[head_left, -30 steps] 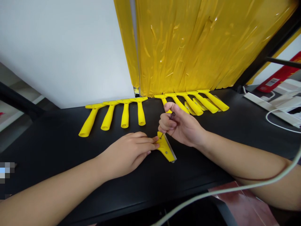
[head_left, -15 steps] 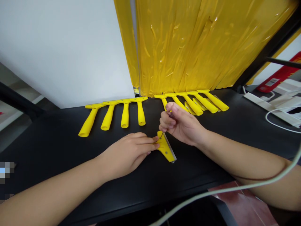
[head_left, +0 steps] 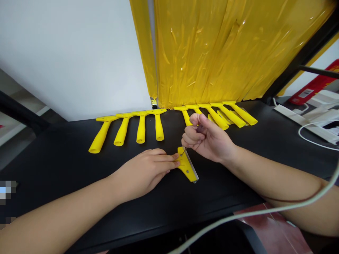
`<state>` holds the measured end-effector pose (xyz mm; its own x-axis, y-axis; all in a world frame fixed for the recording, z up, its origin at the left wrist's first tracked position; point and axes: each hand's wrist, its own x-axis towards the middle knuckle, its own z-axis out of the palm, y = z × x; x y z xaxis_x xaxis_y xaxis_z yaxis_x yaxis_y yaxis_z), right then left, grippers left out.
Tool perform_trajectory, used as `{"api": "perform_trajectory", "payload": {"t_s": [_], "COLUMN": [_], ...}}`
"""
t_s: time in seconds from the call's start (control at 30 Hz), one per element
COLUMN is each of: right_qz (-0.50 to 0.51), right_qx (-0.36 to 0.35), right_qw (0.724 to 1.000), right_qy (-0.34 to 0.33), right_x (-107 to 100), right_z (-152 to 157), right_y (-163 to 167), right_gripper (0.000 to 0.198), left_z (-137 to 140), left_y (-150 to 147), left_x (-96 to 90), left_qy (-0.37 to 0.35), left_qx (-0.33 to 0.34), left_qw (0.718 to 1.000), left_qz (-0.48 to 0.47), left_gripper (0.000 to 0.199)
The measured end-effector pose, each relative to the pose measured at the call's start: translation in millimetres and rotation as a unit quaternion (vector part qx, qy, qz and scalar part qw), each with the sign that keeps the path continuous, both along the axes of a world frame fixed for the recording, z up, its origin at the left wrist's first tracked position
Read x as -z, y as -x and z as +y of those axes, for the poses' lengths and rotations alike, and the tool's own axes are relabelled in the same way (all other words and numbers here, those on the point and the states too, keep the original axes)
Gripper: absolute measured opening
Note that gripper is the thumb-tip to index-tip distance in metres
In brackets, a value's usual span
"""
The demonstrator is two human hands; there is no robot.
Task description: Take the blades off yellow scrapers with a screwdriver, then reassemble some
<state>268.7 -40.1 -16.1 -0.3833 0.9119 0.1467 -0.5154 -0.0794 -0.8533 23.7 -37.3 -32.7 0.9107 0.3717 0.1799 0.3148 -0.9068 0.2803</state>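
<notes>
My left hand (head_left: pixel 148 173) lies over the handle of a yellow scraper (head_left: pixel 186 165) and presses it to the black surface, its fingertips against the head. The scraper head has two screws and a metal blade edge along its right side. Closed around a screwdriver (head_left: pixel 184 151), my right hand (head_left: pixel 208 137) is just above the head. Only the thin metal shaft shows clearly; its tip is at the upper screw. The fingers hide most of the tool's handle, and my left hand covers the scraper's handle.
Several yellow scraper handles (head_left: pixel 141 128) stand in a row at the back left of the black tabletop (head_left: pixel 79 183). More yellow scrapers (head_left: pixel 233 114) lie at the back right. A pale cable (head_left: pixel 238 216) crosses the front right. White items and a red package (head_left: pixel 315 84) are far right.
My right hand has shifted slightly to the right and its fist has turned a little, tilting the screwdriver shaft more to the right. My left hand and the scraper stay put.
</notes>
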Motion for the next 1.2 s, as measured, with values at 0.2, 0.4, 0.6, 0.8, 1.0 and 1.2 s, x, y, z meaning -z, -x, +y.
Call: {"api": "perform_trajectory", "payload": {"t_s": [0.2, 0.4, 0.6, 0.8, 1.0, 1.2], "right_qz": [-0.018, -0.029, -0.024, -0.019, -0.135, -0.206], "right_qx": [-0.119, -0.18, -0.189, -0.208, -0.023, 0.103], "right_qw": [0.993, 0.983, 0.981, 0.975, 0.94, 0.882], "right_qy": [-0.002, -0.01, -0.022, -0.077, -0.313, -0.411], "right_x": [-7, -4, 3, 7, 7, 7], "right_z": [-7, -13, -12, -10, -7, -2], "right_y": [-10, -10, -9, -5, -12, -24], "right_gripper": [0.04, 0.039, 0.037, 0.031, 0.022, 0.024], "left_z": [0, 1, 1, 0, 0, 0], "left_y": [1, 0, 0, 0, -1, 1], "left_x": [-1.0, -1.1, -0.6, -2.5, -3.0, -1.6], "left_qy": [-0.005, -0.004, -0.001, 0.011, 0.018, 0.002], "left_qx": [0.0, 0.002, -0.001, -0.003, -0.006, -0.009], "left_qw": [1.0, 1.0, 1.0, 1.0, 1.0, 1.0], "left_qz": [0.0, 0.006, 0.007, 0.011, 0.005, 0.003], "left_gripper": [0.039, 0.037, 0.036, 0.037, 0.036, 0.038]}}
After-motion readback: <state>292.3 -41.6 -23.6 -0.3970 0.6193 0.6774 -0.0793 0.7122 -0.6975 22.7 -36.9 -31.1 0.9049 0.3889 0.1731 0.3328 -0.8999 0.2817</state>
